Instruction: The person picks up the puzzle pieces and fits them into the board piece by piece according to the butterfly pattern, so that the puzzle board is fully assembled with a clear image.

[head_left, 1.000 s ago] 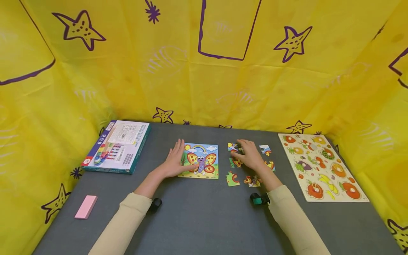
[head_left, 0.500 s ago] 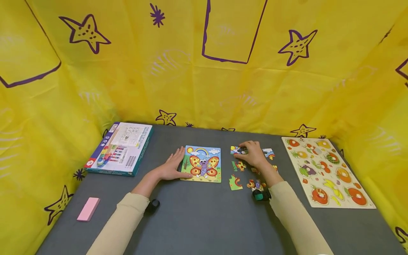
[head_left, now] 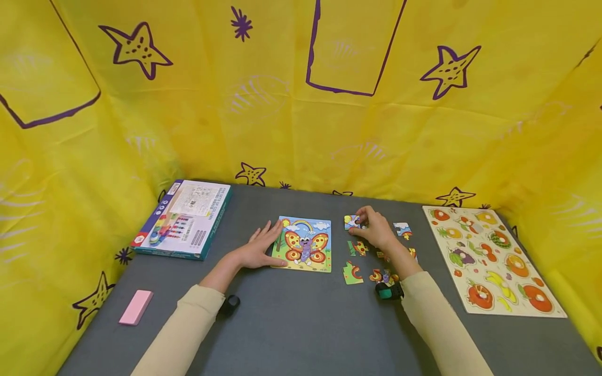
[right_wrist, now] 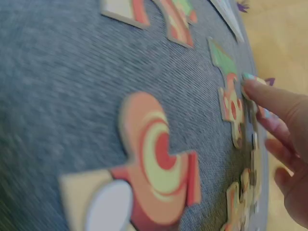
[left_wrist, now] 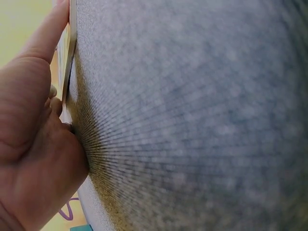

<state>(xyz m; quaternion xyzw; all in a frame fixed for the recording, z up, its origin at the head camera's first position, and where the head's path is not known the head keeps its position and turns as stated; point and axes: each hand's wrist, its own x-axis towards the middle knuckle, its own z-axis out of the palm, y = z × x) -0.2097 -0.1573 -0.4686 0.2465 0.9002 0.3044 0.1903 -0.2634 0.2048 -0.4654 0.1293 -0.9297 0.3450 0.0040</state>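
In the head view a square butterfly picture board lies flat on the dark table. My left hand rests at its left edge with fingers spread, the thumb along the lower left corner. The left wrist view shows that hand's thumb against the board's edge. To the board's right, my right hand pinches a jigsaw piece with sun and sky on it between thumb and fingers. Loose jigsaw pieces lie close by, among them a green one and a sky one. The right hand partly covers others.
A fruit puzzle board lies at the right. At the back left stands a flat boxed toy, with a pink block nearer the front left. Yellow patterned cloth walls in the table at the back and sides.
The right hand has come from over the upper pieces to pinch the sun piece. The left hand stays at the board, its thumb a little lower. The head view has shifted slightly.
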